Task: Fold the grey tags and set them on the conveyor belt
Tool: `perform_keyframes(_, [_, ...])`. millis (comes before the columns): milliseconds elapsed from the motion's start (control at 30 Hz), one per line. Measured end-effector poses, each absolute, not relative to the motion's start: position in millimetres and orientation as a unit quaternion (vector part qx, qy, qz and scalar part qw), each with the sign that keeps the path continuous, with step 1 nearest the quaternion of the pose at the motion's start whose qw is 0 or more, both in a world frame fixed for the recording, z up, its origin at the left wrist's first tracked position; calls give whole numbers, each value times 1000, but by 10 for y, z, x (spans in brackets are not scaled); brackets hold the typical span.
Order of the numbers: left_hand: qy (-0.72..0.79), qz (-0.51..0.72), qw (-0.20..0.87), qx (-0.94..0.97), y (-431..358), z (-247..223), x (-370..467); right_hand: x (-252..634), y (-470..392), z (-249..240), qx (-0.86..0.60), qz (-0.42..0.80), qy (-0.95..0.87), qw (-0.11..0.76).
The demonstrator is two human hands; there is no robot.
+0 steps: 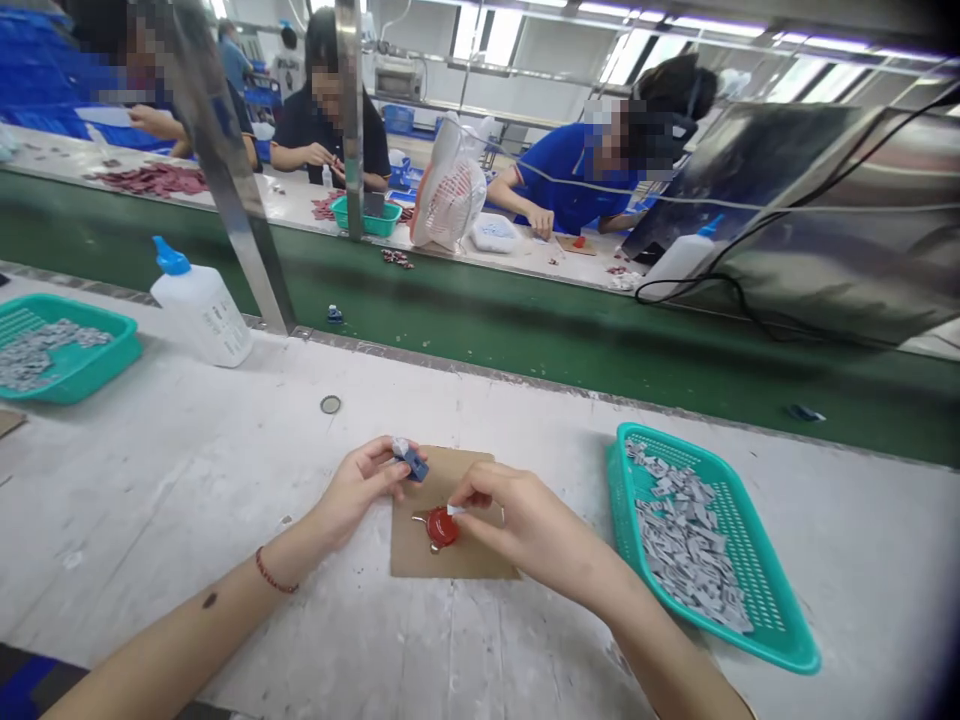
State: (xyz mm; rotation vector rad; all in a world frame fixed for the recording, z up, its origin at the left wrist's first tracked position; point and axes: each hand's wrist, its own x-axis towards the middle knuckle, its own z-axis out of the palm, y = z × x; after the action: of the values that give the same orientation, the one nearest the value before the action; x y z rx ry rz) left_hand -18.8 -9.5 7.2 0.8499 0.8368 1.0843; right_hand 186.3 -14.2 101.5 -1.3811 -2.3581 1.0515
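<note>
Between its thumb and fingers my left hand holds a small dark blue piece with a light grey part on top, over the upper left edge of a brown cardboard square. My right hand pinches a small white piece just above a round red item. That red item rests on the cardboard, and small metallic-looking bits stick out at its left and lower edge. The palm side of my right hand is hidden.
A green basket of small grey pieces stands at the right, another at the far left. A white bottle with a blue cap stands near a metal post. Beyond the green strip, several people work at another table.
</note>
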Motion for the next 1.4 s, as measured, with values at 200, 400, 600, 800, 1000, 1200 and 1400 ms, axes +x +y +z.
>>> perform_keyframes(200, [358,497,688,388,-92,40,-200,1844,-155,979,-480,342,-805,70])
perform_keyframes(400, [366,476,682,418,-124,18,-188,1818,-168,954,-475,310,-822,53])
perform_keyframes(600, [368,475,673,432,-123,12,-193,1791,-152,861,-447,320,-834,48])
perform_keyframes(800, [366,473,663,450,-129,-1,-190,1791,-151,921,-458,322,-826,64])
perform_keyframes(1000, [362,476,665,447,-127,21,-182,1819,-124,949,-489,337,-803,51])
perform_keyframes(1200, [356,469,668,455,-135,10,-188,1887,-81,883,-510,330,-793,39])
perform_keyframes(1400, [354,461,679,448,-170,-30,-141,1994,6,886,-497,368,-777,114])
